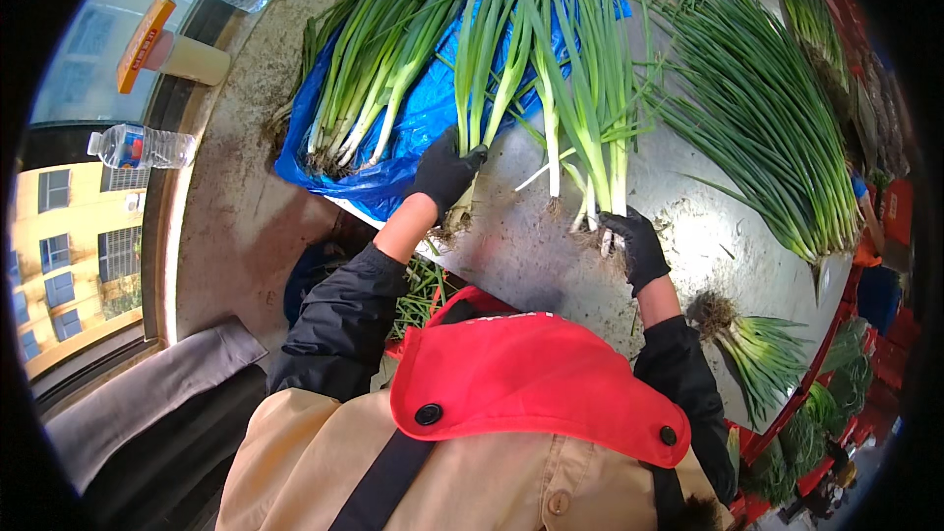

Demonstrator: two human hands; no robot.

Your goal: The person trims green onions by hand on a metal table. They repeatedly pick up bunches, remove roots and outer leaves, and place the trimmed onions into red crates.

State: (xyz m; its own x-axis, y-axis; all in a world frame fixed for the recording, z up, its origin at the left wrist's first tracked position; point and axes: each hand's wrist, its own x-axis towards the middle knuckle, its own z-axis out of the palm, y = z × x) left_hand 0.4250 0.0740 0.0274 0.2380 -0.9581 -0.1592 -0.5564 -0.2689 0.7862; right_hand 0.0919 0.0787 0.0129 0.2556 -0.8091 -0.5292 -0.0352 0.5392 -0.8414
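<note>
My left hand (447, 172), in a black glove, is closed round the white stems of a few green onions (472, 118) whose roots hang below it. To its right, my right hand (636, 245), also gloved in black, has its fingers on the root end of another group of green onions (601, 147). One green onion (552, 133) lies between the two groups. At the left, a larger bunch of green onions (376, 88) rests on a blue plastic bag (413, 147) on the metal table (516, 258).
A big pile of green onions (767, 125) lies on the right of the table, with a small bunch (759, 346) nearer me. A plastic bottle (147, 147) and a cup (193, 60) are by the window. Red crates with greens are beyond the right edge.
</note>
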